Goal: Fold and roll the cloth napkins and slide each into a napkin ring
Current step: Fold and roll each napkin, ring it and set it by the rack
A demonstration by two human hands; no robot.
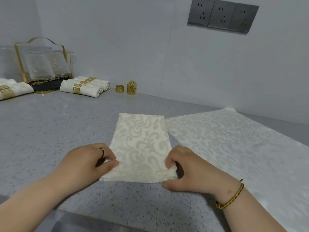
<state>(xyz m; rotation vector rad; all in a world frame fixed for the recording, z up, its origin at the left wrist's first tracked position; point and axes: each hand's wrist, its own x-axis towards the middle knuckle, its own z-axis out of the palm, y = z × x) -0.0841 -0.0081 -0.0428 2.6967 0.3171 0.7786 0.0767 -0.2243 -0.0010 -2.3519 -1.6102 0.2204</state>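
Note:
A cream damask napkin [141, 144], folded into a long narrow strip, lies on the grey speckled counter [50, 131] in front of me. My left hand [88, 163] pinches its near left corner. At the near right corner, my right hand [190, 169] grips the edge with curled fingers, the thumb lying on the counter below the hem. Three loose gold napkin rings [127, 88] stand by the back wall. Three rolled napkins in gold rings [83, 87] lie left of them.
An unfolded napkin [234, 148] spreads flat on the right of the counter. More rolled napkins [13, 90] lie at the far left beside a gold rack with glass plates [43, 64]. Wall sockets [222, 15] sit above. The counter's front edge runs just below my wrists.

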